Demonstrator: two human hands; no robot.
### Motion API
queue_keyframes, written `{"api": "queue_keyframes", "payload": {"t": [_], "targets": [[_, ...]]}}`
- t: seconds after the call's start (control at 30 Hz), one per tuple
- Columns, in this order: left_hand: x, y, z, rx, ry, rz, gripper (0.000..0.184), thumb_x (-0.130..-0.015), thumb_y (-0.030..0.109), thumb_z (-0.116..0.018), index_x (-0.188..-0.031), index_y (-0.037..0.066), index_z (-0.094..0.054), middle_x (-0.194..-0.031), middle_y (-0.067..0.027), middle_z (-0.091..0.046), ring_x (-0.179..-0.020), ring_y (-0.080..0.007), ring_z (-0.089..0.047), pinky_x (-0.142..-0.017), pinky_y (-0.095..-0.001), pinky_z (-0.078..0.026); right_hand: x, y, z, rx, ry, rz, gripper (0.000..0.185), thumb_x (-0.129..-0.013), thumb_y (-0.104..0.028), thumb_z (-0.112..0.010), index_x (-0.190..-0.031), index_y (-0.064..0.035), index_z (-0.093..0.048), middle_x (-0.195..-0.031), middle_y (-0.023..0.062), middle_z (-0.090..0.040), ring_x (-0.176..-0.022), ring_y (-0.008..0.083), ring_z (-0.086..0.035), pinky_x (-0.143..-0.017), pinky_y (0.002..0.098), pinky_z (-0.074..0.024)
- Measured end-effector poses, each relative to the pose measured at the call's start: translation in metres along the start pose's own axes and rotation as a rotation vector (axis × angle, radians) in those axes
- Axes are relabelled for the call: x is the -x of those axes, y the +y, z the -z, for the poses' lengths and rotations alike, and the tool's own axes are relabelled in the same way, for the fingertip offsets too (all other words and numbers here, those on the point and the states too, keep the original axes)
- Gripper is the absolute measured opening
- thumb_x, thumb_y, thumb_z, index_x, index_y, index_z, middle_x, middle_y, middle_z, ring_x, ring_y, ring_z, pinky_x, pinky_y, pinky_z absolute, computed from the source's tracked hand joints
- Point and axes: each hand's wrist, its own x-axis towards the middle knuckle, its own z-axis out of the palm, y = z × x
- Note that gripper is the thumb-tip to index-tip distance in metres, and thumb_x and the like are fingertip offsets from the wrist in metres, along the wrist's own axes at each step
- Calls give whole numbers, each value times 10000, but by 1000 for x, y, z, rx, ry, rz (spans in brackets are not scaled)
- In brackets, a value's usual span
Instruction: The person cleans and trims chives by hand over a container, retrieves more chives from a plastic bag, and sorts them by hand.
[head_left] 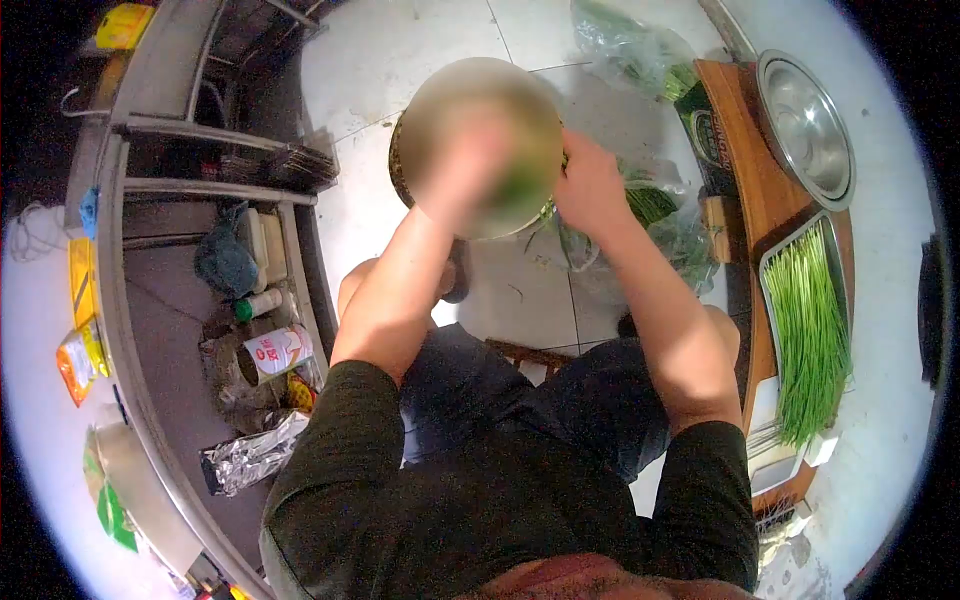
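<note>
A round blurred patch covers most of a round container on the tiled floor between my feet; its dark left rim and some green inside show. My left hand reaches into this patch, and its fingers are smeared out. My right hand is at the container's right side with its fingers curled closed. Bits of green show at its fingertips, but what it grips is hidden. Just below the right hand, loose green stems and leaves hang or lie by the container's edge.
Clear plastic bags with greens lie on the floor to the right. A wooden bench bears a metal bowl and a tray of long green stalks. On the left, a metal-framed shelf holds a can and foil packaging.
</note>
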Motion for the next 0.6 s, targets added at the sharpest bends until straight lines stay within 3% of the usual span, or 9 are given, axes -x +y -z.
{"api": "queue_keyframes", "payload": {"t": [0.07,0.17,0.27,0.47,0.6], "targets": [[1,1,-1,17,-14,25,235,-954,154,-543,-1169,59,-553,-1093,-46,-598,-978,-135,-578,-833,-286,-498,-3,-3,3,86,-69,-32,322,-889,-269,-543,-1117,-48,-596,-1026,226,-633,-946,425,-581,-852,464,-466],[6,12,-7,16,-13,52,244,-951,161,-546,-1172,58,-555,-1104,-49,-597,-988,-139,-577,-839,-290,-496,-7,20,-18,64,-107,106,363,-877,-285,-565,-1137,-34,-582,-1065,202,-640,-981,408,-590,-892,445,-456],[7,21,-11,8,-4,68,254,-947,169,-550,-1175,56,-556,-1114,-51,-597,-998,-143,-576,-845,-295,-494,-6,9,-12,-236,-39,101,396,-876,-296,-589,-1161,-20,-577,-1047,157,-670,-943,320,-637,-848,391,-479],[7,31,-15,-2,10,87,274,-940,184,-558,-1181,54,-559,-1135,-57,-596,-1017,-151,-575,-858,-305,-491,-8,2,-3,-568,-86,-186,383,-884,-278,-611,-1152,-6,-594,-988,91,-673,-880,146,-605,-770,302,-488],[5,32,-18,-5,14,98,287,-935,194,-563,-1185,52,-561,-1149,-61,-595,-1031,-156,-574,-866,-311,-488,-8,7,-10,-533,-27,-130,373,-883,-284,-614,-1128,-4,-599,-978,93,-675,-873,152,-609,-772,311,-487]]}}
